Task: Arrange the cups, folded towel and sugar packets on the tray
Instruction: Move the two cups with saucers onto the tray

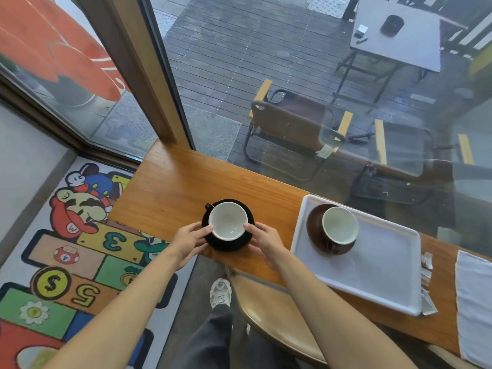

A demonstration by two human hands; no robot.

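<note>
Both your bare forearms reach forward and converge, left hand [189, 239] and right hand [266, 239] level with each other, palms facing inward, fingers curled in a two-sided pinch, thumbs up top, wrists straight.

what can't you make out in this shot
- Head view: towel is cut off by the right edge, so its folds and full extent are unseen.
- Sugar packets are partly behind the tray rim; count and print are unreadable.
- Black saucer: both hands hide its sides.
</note>
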